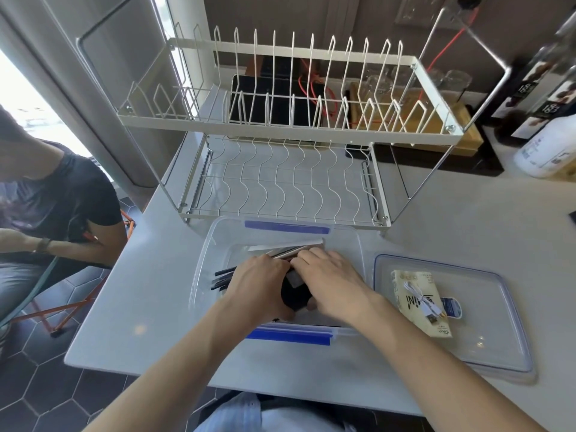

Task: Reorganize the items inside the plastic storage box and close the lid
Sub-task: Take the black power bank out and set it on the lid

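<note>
Storage box [199,269] sits on the tabletop [436,232] before the dish rack [280,129]. I note both grips inside it: left hand [258,286] holds a dark item [294,296], right hand [330,279] lies flat. Sorting unfinished; lid [486,347] off, right of box.

A white desk [162,275] is carrying a clear storage box [205,263], its lid [498,344] lying just beside it, a white dish rack [280,132] behind, and bottles [548,145] standing at the far right.
</note>
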